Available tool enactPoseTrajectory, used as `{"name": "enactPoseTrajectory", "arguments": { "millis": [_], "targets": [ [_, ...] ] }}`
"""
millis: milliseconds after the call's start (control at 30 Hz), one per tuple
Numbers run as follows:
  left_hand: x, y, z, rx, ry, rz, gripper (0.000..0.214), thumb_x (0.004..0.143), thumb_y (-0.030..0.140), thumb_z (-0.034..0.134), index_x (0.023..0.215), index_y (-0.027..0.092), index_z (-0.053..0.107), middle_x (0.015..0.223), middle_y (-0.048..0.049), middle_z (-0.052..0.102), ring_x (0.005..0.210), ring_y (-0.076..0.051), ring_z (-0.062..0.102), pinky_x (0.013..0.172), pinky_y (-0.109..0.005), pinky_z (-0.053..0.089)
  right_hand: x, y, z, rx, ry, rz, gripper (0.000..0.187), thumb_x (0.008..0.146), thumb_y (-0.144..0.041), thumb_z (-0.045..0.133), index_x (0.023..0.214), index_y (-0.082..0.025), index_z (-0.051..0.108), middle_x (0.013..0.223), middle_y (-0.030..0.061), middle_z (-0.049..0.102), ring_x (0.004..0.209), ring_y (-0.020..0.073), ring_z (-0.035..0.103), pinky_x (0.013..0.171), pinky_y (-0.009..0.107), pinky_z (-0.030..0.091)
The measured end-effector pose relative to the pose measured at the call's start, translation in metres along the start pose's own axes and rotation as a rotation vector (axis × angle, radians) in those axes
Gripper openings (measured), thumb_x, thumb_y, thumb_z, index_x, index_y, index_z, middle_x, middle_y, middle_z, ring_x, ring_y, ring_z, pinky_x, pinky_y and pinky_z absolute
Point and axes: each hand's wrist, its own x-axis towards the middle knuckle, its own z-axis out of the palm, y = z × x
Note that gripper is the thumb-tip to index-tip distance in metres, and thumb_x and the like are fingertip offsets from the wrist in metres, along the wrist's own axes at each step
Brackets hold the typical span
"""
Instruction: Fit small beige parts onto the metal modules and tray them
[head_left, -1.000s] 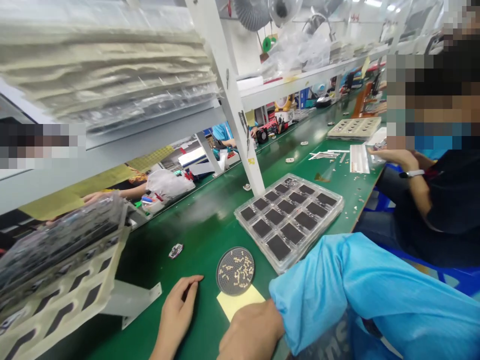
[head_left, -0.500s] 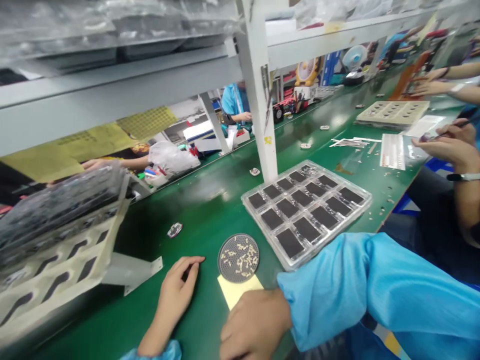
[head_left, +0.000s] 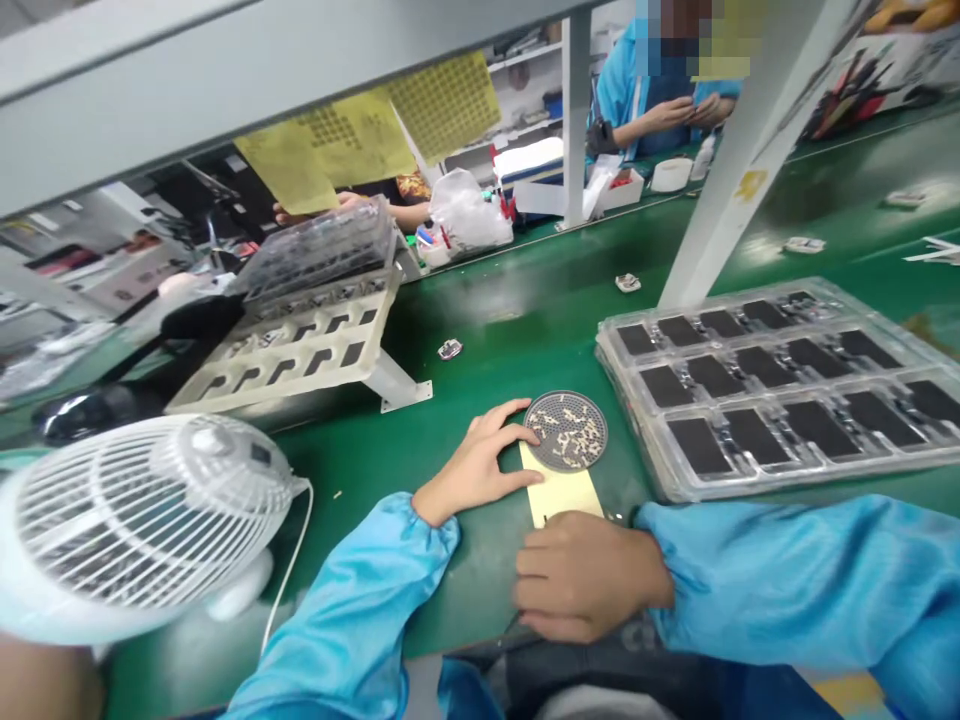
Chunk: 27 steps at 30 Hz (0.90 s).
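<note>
My left hand (head_left: 484,462) lies over the green bench with its fingers apart, fingertips at the left rim of a round dark grey perforated dish (head_left: 546,440). Many small cream-coloured pieces (head_left: 577,430) are scattered in the dish. Under its near side sticks out a yellow paper sheet (head_left: 566,495). My right hand (head_left: 592,578) is curled closed at the near end of that sheet; its palm side is hidden, so whatever it may hold does not show. A small oval part (head_left: 450,349) rests on the bench beyond my left hand.
Stacked clear trays (head_left: 660,480) with dark rectangular inserts stand at right, beside a white post (head_left: 712,250). A white fan (head_left: 150,520) with a cord is at left, a cream tray (head_left: 300,370) behind it. Across the bench a person in blue (head_left: 645,110) is working.
The view has swung left, bringing the fan into sight. My left hand has reached the dish rim, its fingers more spread. My right hand stays curled by the yellow sheet.
</note>
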Motion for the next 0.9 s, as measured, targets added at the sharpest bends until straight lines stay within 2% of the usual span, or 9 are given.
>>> {"name": "enactPoseTrajectory", "arguments": {
  "millis": [133, 233, 400, 600, 767, 900],
  "targets": [
    [0.0, 0.003, 0.002, 0.007, -0.013, -0.084, 0.026, 0.094, 0.045, 0.074, 0.111, 0.026, 0.065, 0.163, -0.0068, 0.044, 0.155, -0.03, 0.033, 0.124, -0.056, 0.03, -0.004, -0.011, 0.007, 0.091, -0.025, -0.049, 0.026, 0.101, -0.042, 0.053, 0.089, -0.022, 0.062, 0.081, -0.0003, 0.067, 0.063, 0.0154, 0.053, 0.052, 0.034, 0.025],
    [0.0, 0.001, 0.005, -0.012, -0.014, -0.108, 0.026, 0.093, 0.045, 0.075, 0.108, 0.026, 0.064, 0.16, -0.0052, 0.049, 0.157, -0.03, 0.03, 0.124, -0.058, 0.029, -0.004, -0.009, 0.009, 0.173, -0.026, -0.019, 0.024, 0.099, -0.043, 0.055, 0.091, -0.022, 0.065, 0.079, -0.0002, 0.068, 0.066, 0.0154, 0.057, 0.056, 0.033, 0.029],
    [0.0, -0.004, 0.008, -0.072, 0.036, -0.057, 0.028, 0.088, 0.042, 0.082, 0.103, 0.026, 0.066, 0.155, -0.0052, 0.055, 0.154, -0.029, 0.036, 0.125, -0.054, 0.031, 0.0, 0.0, 0.006, 0.216, -0.033, 0.065, 0.022, 0.097, -0.039, 0.056, 0.091, -0.022, 0.068, 0.078, -0.0008, 0.07, 0.071, 0.0152, 0.063, 0.061, 0.031, 0.036],
    [0.0, -0.009, 0.007, -0.033, 0.01, -0.047, 0.03, 0.086, 0.043, 0.083, 0.102, 0.025, 0.066, 0.155, -0.0054, 0.053, 0.154, -0.029, 0.035, 0.125, -0.054, 0.03, -0.001, 0.004, 0.003, 0.201, -0.021, 0.023, 0.018, 0.096, -0.036, 0.057, 0.089, -0.022, 0.066, 0.079, -0.0022, 0.071, 0.071, 0.0137, 0.063, 0.059, 0.031, 0.036],
    [0.001, -0.012, 0.006, -0.01, 0.003, -0.02, 0.032, 0.085, 0.043, 0.084, 0.103, 0.024, 0.066, 0.155, -0.0107, 0.051, 0.152, -0.032, 0.037, 0.123, -0.056, 0.033, -0.001, 0.006, 0.003, 0.19, -0.016, 0.038, 0.016, 0.096, -0.036, 0.055, 0.093, -0.025, 0.066, 0.083, -0.0041, 0.073, 0.073, 0.0133, 0.066, 0.06, 0.03, 0.039],
    [0.002, -0.02, 0.01, 0.066, 0.032, 0.006, 0.03, 0.086, 0.044, 0.082, 0.096, 0.023, 0.062, 0.154, -0.0108, 0.051, 0.149, -0.034, 0.041, 0.12, -0.057, 0.038, 0.004, 0.004, 0.005, 0.169, -0.085, 0.045, 0.018, 0.097, -0.038, 0.054, 0.098, -0.025, 0.067, 0.09, -0.0048, 0.076, 0.08, 0.013, 0.07, 0.057, 0.029, 0.041]
  ]
}}
